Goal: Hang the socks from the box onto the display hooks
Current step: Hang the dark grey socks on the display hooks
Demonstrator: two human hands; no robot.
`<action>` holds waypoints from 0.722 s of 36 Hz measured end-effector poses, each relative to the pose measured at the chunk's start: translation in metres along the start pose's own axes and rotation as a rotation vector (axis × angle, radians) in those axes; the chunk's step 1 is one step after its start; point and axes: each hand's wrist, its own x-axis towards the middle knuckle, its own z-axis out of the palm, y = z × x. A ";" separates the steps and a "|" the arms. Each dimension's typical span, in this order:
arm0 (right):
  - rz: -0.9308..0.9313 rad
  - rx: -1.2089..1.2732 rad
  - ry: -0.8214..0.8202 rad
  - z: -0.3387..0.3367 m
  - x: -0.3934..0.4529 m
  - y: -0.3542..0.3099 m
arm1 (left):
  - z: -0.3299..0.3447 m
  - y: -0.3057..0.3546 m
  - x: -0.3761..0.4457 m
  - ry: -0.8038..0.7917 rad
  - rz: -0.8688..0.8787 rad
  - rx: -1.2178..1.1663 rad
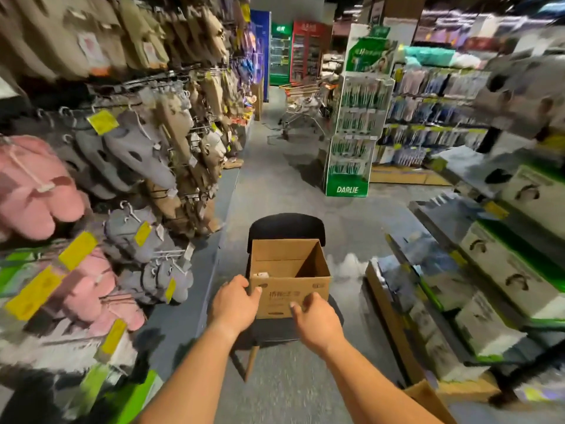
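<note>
Right hand and left hand, fingers loosely curled, both empty, at near wall of box on chair. Socks lie in the box's left corner; left hand nearer.

Box matt brown corrugated cardboard; chair matt black, wooden legs; slippers plush cloth, probably; floor dull grey.
</note>
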 end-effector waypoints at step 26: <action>0.080 -0.298 -0.430 0.117 0.419 -0.018 | 0.100 -0.025 0.347 -0.125 -0.327 0.051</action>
